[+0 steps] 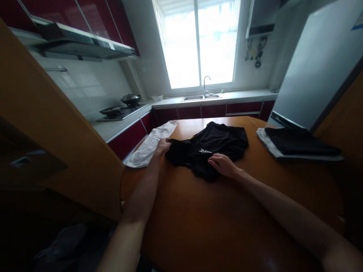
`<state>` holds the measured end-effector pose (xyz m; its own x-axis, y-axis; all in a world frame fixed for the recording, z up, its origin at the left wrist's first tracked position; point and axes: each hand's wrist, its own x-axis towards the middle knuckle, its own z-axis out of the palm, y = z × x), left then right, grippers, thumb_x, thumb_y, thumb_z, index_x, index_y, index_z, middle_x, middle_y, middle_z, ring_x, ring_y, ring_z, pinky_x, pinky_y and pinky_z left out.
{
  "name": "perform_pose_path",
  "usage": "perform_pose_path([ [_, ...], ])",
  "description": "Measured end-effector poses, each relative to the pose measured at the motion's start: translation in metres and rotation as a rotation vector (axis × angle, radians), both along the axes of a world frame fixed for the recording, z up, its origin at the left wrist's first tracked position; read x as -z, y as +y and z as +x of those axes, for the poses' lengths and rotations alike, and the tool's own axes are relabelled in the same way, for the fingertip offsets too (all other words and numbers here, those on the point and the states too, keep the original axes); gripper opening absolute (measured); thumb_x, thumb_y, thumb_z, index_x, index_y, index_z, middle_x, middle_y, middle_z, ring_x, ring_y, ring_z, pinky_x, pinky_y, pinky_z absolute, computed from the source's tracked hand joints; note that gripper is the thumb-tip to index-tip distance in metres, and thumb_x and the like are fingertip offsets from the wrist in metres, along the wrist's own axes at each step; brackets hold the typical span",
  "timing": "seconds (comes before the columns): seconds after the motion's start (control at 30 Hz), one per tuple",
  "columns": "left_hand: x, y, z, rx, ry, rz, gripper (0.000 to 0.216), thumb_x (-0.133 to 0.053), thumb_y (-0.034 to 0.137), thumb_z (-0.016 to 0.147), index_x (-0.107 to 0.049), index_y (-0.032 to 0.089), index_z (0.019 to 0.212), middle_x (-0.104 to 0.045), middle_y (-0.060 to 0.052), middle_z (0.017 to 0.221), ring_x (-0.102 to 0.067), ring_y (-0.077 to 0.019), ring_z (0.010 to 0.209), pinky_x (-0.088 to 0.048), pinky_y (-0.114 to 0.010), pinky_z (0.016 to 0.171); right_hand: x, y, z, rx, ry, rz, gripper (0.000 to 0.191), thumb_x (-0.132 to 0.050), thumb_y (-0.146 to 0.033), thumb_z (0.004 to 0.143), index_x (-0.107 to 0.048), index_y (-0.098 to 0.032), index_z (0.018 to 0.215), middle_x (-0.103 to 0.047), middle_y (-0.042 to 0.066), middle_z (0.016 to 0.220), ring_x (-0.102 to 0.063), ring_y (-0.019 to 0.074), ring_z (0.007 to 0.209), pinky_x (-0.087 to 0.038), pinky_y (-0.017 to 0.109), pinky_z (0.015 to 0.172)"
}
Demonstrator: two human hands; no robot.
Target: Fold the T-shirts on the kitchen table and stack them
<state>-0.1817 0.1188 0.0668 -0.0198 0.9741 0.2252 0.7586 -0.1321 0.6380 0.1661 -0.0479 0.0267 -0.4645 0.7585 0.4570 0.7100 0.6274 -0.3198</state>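
Note:
A black T-shirt (224, 138) with small white lettering lies spread and rumpled on the wooden table (204, 219). My left hand (163, 146) is closed on the shirt's left edge, pinching the cloth. Over the lower middle of the shirt, beside the lettering, rests my right hand (224, 165); its fingers are loosely bent on the fabric, thumb slightly apart, without a visible grip. Left of the shirt, a long white garment (153, 143) lies along the table's edge, close to my left hand.
Folded dark and light cloths (300, 141) are stacked at the table's right side, near the fridge (320, 64). Beyond the table is a counter with a sink (195, 98). Two pans, one a lidded wok (131, 99), sit on the stove. A wooden panel (56, 132) stands at left.

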Motion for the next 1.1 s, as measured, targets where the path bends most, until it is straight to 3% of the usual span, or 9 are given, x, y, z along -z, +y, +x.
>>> perform_pose_path([
  [0.1,0.002,0.001,-0.013,-0.186,-0.006,0.106,0.030,-0.058,0.027,0.082,-0.069,0.012,0.106,-0.072,-0.010,0.093,-0.068,-0.0248,0.088,-0.051,-0.029,0.073,0.006,0.006,0.006,0.165,-0.001,0.037,0.023,-0.055,-0.031,0.100,-0.073,-0.021,0.111,-0.069,0.008,0.110,-0.059,0.0247,0.106,-0.046,0.037,0.094],
  [0.3,0.023,-0.012,-0.011,-0.328,0.054,0.283,0.046,-0.059,0.014,0.077,-0.062,0.013,0.123,-0.056,-0.022,0.131,-0.056,-0.0364,0.121,-0.043,-0.046,0.103,0.012,0.007,0.005,0.214,-0.142,-0.046,0.029,-0.059,-0.026,0.097,-0.068,-0.021,0.124,-0.066,0.010,0.121,-0.055,0.0260,0.113,-0.042,0.039,0.096],
  [0.4,0.027,-0.013,-0.001,-0.175,0.106,0.353,0.038,-0.054,0.012,0.082,-0.065,0.014,0.118,-0.059,-0.020,0.126,-0.054,-0.0355,0.122,-0.040,-0.049,0.108,0.012,0.007,0.003,0.233,-0.192,-0.073,0.033,-0.057,-0.025,0.096,-0.066,-0.022,0.128,-0.064,0.012,0.121,-0.054,0.0273,0.112,-0.040,0.042,0.095],
  [0.53,0.033,-0.013,0.012,0.075,0.136,0.309,0.024,-0.054,0.014,0.084,-0.071,0.018,0.101,-0.070,-0.010,0.109,-0.063,-0.0251,0.111,-0.045,-0.037,0.106,0.011,0.006,0.003,0.238,-0.185,-0.053,0.024,-0.058,-0.022,0.093,-0.071,-0.022,0.113,-0.062,0.012,0.114,-0.052,0.0292,0.110,-0.036,0.046,0.095],
  [0.77,0.048,-0.020,0.015,0.176,0.136,0.196,0.024,-0.055,0.013,0.081,-0.074,0.020,0.095,-0.074,-0.007,0.105,-0.068,-0.0222,0.103,-0.050,-0.032,0.098,-0.004,0.004,0.015,0.174,0.101,0.042,0.021,-0.058,-0.013,0.079,-0.065,-0.022,0.096,-0.068,0.006,0.109,-0.056,0.0260,0.109,-0.031,0.045,0.100],
  [0.9,0.048,-0.018,0.014,0.175,0.121,0.183,0.024,-0.055,0.014,0.083,-0.074,0.019,0.096,-0.075,-0.008,0.107,-0.068,-0.0221,0.103,-0.050,-0.031,0.097,-0.018,-0.009,0.052,0.177,0.205,0.057,0.013,-0.058,-0.015,0.079,-0.061,-0.023,0.089,-0.070,0.003,0.092,-0.062,0.0243,0.094,-0.034,0.044,0.099],
  [1.0,0.048,-0.018,0.016,0.178,0.097,0.191,0.025,-0.054,0.015,0.084,-0.074,0.018,0.099,-0.074,-0.008,0.108,-0.068,-0.0222,0.103,-0.049,-0.031,0.098,-0.023,-0.032,0.096,0.121,0.174,0.089,0.003,-0.060,-0.021,0.081,-0.060,-0.023,0.083,-0.071,0.004,0.093,-0.064,0.0254,0.094,-0.039,0.042,0.096],
  [1.1,0.046,-0.023,0.019,0.199,0.065,0.212,0.026,-0.053,0.017,0.086,-0.073,0.017,0.102,-0.073,-0.009,0.111,-0.066,-0.0225,0.106,-0.048,-0.032,0.099,-0.020,-0.060,0.141,0.113,0.091,0.108,0.008,-0.061,-0.026,0.085,-0.058,-0.024,0.077,-0.073,0.006,0.095,-0.065,0.0261,0.097,-0.043,0.041,0.093],
])
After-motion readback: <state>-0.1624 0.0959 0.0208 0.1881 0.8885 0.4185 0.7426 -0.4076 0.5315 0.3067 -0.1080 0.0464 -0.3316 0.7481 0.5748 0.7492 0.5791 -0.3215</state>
